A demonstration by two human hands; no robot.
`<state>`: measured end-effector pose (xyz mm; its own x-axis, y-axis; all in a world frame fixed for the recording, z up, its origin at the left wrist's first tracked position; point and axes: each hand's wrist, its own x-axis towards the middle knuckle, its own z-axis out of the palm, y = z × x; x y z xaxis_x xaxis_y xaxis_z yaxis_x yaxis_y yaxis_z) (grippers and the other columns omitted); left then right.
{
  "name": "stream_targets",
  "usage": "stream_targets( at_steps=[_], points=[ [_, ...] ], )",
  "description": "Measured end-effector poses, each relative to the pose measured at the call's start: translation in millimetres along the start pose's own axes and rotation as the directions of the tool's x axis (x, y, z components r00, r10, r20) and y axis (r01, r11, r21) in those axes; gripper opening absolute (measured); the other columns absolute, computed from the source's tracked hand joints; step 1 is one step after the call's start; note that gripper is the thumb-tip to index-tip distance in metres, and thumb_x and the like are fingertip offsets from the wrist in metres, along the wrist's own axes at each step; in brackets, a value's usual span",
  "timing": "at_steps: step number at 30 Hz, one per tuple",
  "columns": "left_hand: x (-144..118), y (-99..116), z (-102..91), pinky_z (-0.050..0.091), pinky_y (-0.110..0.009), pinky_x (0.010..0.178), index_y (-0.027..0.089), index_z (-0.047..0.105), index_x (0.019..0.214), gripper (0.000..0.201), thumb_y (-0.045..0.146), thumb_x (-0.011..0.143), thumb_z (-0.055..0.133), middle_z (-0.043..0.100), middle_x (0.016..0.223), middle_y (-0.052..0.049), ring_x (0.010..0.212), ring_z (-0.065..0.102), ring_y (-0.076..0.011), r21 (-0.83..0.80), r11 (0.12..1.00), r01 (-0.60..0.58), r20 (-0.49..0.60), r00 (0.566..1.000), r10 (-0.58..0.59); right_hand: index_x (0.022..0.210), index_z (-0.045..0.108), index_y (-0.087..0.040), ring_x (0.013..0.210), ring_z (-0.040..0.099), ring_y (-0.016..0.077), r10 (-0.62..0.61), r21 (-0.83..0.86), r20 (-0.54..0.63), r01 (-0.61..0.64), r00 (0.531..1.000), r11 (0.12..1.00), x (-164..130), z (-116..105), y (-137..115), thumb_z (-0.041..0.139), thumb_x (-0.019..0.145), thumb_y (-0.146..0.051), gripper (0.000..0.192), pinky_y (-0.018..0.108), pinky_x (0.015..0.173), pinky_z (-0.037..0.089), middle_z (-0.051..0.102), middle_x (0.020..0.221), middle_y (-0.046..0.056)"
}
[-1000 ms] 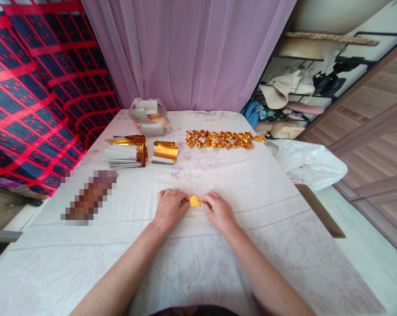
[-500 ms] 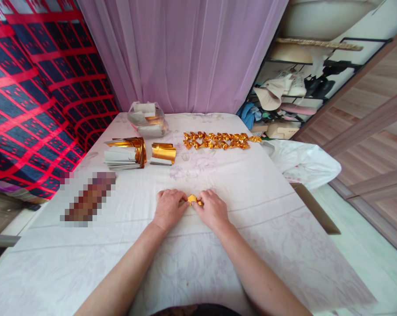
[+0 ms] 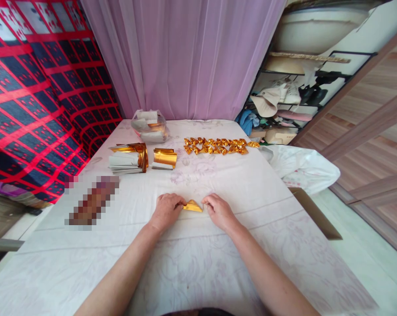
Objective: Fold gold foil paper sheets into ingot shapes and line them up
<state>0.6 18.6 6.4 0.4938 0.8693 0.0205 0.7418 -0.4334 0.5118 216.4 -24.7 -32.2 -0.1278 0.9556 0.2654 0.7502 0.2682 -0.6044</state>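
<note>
Hands spreading apart since half a second ago, and the gold paper (image 3: 192, 206) between them now showing as a flat triangle, where before it was a small bunched fold. Left hand (image 3: 167, 210) is pinching the paper's left corner, fingers curled down on the cloth (image 3: 218, 272). Right hand (image 3: 219, 210) is pinching at the right corner, fingertips (image 3: 205, 203) touching the edge; grip partly hidden, but both hands are closing on the paper. Paper is lying on the cloth at the middle of the table, close to the person, peak pointing away.

Farther back, a row of folded gold pieces (image 3: 216, 145) is lying across the cloth, well apart from the hands. Left of that, a small gold stack (image 3: 164, 158) and beside it a bigger stack (image 3: 128, 158) of white and gold sheets. Behind those, a clear bag (image 3: 149, 126) holding more sheets is sitting near the pink curtain (image 3: 185, 57). A blurred patch is covering something on the cloth at left. White bag (image 3: 304, 164) is hanging off the table's right edge.
</note>
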Motion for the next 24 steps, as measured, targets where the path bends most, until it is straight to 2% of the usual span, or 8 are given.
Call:
stream_targets(
  at_steps=[4, 7, 9, 12, 14, 18, 24],
  points=[
    [0.8, -3.9, 0.5, 0.040, -0.037, 0.086, 0.026, 0.071, 0.085, 0.019, 0.017, 0.081, 0.056, 0.073, 0.088, 0.001, 0.087, 0.064, -0.0204, -0.012, 1.000, -0.022, -0.011, 1.000, 0.022, 0.087, 0.062, -0.022, 0.084, 0.061, 0.0164, -0.037, 0.025, -0.090, 0.040, 0.995, 0.999, -4.2, 2.6, 1.4, 0.045, 0.075, -0.001, 0.029, 0.027, 0.077, 0.048, 0.064, 0.087, 0.003],
    [-0.2, -7.2, 4.0, 0.041, -0.037, 0.085, 0.026, 0.071, 0.088, 0.018, 0.018, 0.082, 0.056, 0.073, 0.087, 0.001, 0.086, 0.064, -0.0204, -0.020, 0.999, -0.028, -0.049, 0.998, 0.027, 0.092, 0.061, -0.022, 0.087, 0.062, 0.0170, -0.015, 0.041, -0.187, 0.023, 0.982, 0.999, -6.6, 4.7, -2.3, 0.044, 0.080, -0.006, 0.026, 0.027, 0.078, 0.049, 0.065, 0.090, 0.004],
    [-1.9, -9.1, 6.5, 0.042, -0.037, 0.086, 0.025, 0.070, 0.089, 0.016, 0.019, 0.083, 0.057, 0.073, 0.086, 0.000, 0.085, 0.064, -0.0203, -0.030, 0.999, -0.036, -0.080, 0.996, 0.033, 0.096, 0.061, -0.021, 0.087, 0.063, 0.0174, 0.002, 0.044, -0.213, 0.007, 0.977, 0.999, -7.7, 5.4, -5.7, 0.046, 0.085, -0.012, 0.021, 0.027, 0.075, 0.050, 0.066, 0.093, 0.005],
    [-4.9, -10.7, 9.0, 0.043, -0.038, 0.086, 0.024, 0.069, 0.090, 0.013, 0.022, 0.086, 0.057, 0.073, 0.087, -0.001, 0.086, 0.065, -0.0205, -0.043, 0.998, -0.055, -0.118, 0.992, 0.050, 0.100, 0.062, -0.020, 0.085, 0.064, 0.0180, 0.008, 0.016, -0.194, -0.005, 0.981, 1.000, -8.5, 5.9, -10.0, 0.048, 0.089, -0.022, 0.017, 0.027, 0.072, 0.050, 0.066, 0.095, 0.007],
    [-6.4, -11.3, 10.2, 0.044, -0.038, 0.087, 0.024, 0.069, 0.093, 0.014, 0.025, 0.087, 0.057, 0.073, 0.089, -0.002, 0.087, 0.065, -0.0210, -0.046, 0.997, -0.059, -0.138, 0.989, 0.053, 0.100, 0.062, -0.020, 0.084, 0.064, 0.0184, -0.006, -0.013, -0.173, 0.004, 0.985, 1.000, -8.6, 6.1, -11.2, 0.049, 0.090, -0.024, 0.017, 0.029, 0.075, 0.051, 0.067, 0.095, 0.007],
    [-9.5, -12.5, 11.4, 0.042, -0.040, 0.088, 0.024, 0.070, 0.097, 0.016, 0.030, 0.085, 0.063, 0.073, 0.091, -0.003, 0.090, 0.064, -0.0217, -0.046, 0.994, -0.097, -0.157, 0.984, 0.089, 0.100, 0.062, -0.020, 0.088, 0.064, 0.0191, -0.026, -0.033, -0.158, 0.021, 0.987, 0.999, -8.1, 6.6, -10.7, 0.046, 0.090, -0.021, 0.019, 0.031, 0.080, 0.050, 0.068, 0.095, 0.007],
    [-20.8, -6.8, 10.5, 0.038, -0.040, 0.089, 0.028, 0.072, 0.099, 0.016, 0.029, 0.089, 0.059, 0.071, 0.090, -0.002, 0.088, 0.062, -0.0190, 0.013, 0.980, -0.199, -0.166, 0.966, 0.198, 0.103, 0.063, -0.020, 0.094, 0.063, 0.0195, 0.008, -0.033, -0.167, -0.013, 0.986, 0.999, -8.7, 6.6, -11.7, 0.044, 0.088, -0.015, 0.025, 0.033, 0.085, 0.050, 0.066, 0.100, 0.008]
  ],
)
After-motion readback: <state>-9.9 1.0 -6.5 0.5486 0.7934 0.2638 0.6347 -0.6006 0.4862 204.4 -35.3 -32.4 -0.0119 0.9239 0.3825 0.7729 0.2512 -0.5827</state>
